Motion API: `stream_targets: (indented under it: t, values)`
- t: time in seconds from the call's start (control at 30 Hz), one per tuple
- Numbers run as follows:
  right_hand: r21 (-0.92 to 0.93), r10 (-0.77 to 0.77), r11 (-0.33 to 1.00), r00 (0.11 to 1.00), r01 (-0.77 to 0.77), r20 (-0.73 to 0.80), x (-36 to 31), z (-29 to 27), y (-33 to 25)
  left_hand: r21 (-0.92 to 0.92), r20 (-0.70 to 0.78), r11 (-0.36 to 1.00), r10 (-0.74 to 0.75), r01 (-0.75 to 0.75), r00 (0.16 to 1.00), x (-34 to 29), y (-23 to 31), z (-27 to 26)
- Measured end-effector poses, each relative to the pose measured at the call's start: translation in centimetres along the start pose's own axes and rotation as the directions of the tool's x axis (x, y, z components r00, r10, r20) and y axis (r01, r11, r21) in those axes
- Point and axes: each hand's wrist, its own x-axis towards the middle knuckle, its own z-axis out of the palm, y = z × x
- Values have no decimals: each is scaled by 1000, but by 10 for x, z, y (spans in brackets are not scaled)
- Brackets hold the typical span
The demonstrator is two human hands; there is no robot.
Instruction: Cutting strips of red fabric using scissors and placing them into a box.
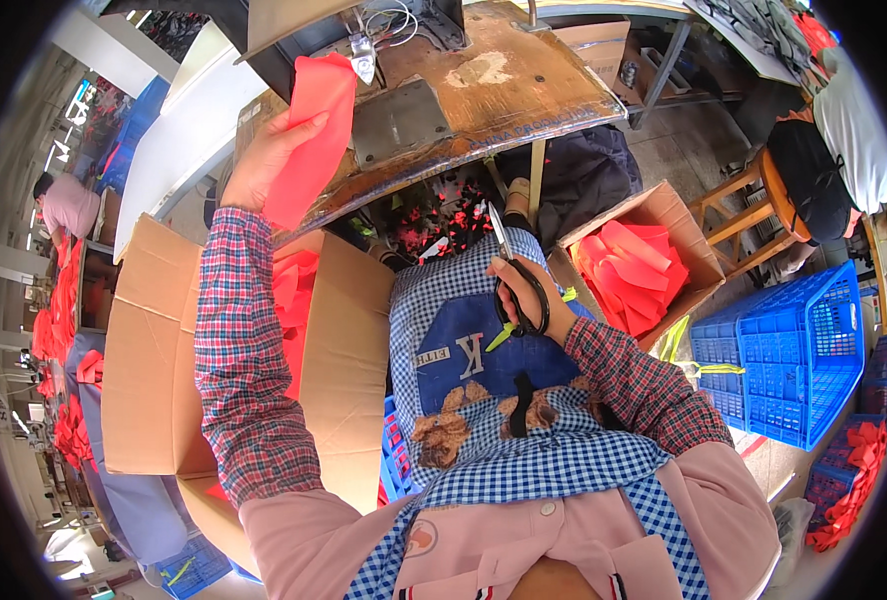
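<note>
Red fabric piece pinched in raised left hand, right hand grip closed through scissors over lap

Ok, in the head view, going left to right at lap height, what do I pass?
Open cardboard box beside the left arm → right hand holding black-handled scissors → cardboard box of red pieces → blue plastic crates.

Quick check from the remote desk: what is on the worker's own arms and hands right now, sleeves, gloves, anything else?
Both forearms wear long plaid sleeves in red, blue and white checks, reaching to the wrists. Above the elbows, looser pink sleeves of an outer garment cover the upper arms. The left hand and the right hand are bare: no gloves show. No watch, ring or band is visible.
</note>
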Motion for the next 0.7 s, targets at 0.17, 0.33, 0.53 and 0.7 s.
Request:
stream_targets:
  t: [0.17,0.33,0.53,0.7]
  values:
    - [-21,2,1000,1000,-2,4,1,1,-3,32,14,1000,-1,1,1000,-5,3,2]
    - [-4,23,1000,1000,-23,-3,3,2,-1,-19,7,1000,7,-7,1000,-10,2,6]
    - [-18,24,1000,1000,-24,-3,3,2,0,-7,21,1000,16,-15,1000,-14,2,6]
    - [-22,4,1000,1000,-4,5,3,2,1,-11,7,1000,-11,12,1000,-18,2,8]
